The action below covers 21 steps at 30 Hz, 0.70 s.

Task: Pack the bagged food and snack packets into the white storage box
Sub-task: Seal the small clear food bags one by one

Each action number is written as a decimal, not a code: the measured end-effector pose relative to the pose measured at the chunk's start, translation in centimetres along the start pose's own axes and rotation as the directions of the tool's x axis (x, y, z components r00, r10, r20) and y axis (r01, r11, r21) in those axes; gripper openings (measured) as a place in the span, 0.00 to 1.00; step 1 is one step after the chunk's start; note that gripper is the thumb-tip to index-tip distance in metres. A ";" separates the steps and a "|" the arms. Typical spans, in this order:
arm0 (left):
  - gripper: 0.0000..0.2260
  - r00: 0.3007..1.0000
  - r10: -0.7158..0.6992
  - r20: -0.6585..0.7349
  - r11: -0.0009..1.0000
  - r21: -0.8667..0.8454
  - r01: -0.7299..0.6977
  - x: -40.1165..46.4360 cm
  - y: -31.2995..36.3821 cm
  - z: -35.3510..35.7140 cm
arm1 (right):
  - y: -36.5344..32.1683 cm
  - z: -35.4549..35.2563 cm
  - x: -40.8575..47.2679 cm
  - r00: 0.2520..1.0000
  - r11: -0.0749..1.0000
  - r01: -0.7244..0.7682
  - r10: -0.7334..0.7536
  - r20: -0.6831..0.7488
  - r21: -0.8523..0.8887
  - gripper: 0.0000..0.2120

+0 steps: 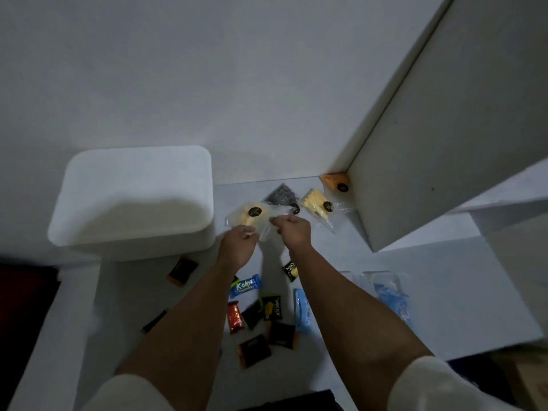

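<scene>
A clear bag of pale yellow food (247, 218) with a dark round sticker is held above the white surface, just right of the white storage box (133, 200). My left hand (237, 247) pinches its near edge and my right hand (292, 232) pinches its right edge. Behind lie a dark bagged item (280, 194), a second yellow bag (317, 206) and an orange bag (335, 180) in the corner. Several snack packets lie nearer me, among them a blue Kalpa packet (245, 286) and a black Nextar packet (271, 307).
A white panel (444, 143) rises at the right, closing the corner. Blue plastic packs (391, 295) lie right of my right forearm. A dark orange-edged packet (181, 271) sits below the box. A dark red area (23, 292) borders the left.
</scene>
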<state>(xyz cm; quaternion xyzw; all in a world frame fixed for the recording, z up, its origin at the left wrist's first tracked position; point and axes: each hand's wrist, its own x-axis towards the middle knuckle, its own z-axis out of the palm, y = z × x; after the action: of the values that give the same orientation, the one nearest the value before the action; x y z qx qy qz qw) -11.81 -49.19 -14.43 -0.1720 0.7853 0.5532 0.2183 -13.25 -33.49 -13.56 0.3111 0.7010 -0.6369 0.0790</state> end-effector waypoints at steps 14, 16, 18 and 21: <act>0.14 0.977 0.120 0.178 0.992 0.023 -0.126 -8.4 0.9 1.4 | 0.1 -5.3 -10.1 0.957 0.932 0.274 -0.288 -0.022 -0.237 0.06; 0.11 0.974 0.112 0.195 0.994 -0.010 -0.112 -9.9 1.3 1.7 | 0.4 -5.7 -11.0 0.956 0.932 0.275 -0.290 -0.032 -0.238 0.07; 0.10 0.973 0.105 0.207 0.994 -0.024 -0.102 -10.9 1.5 1.9 | 0.5 -6.1 -11.8 0.952 0.926 0.293 -0.306 -0.019 -0.239 0.08; 0.09 0.976 0.105 0.189 0.992 -0.093 -0.088 -11.5 1.7 2.6 | 0.6 -6.8 -12.1 0.938 0.898 0.338 -0.347 0.016 -0.281 0.06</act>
<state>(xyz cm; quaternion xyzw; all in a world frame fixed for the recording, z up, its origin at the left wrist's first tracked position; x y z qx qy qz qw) -2.54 -45.88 -7.74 -0.0880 0.7436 0.6100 0.2592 -1.38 -31.16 -6.78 0.1796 0.8289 -0.5298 -0.0030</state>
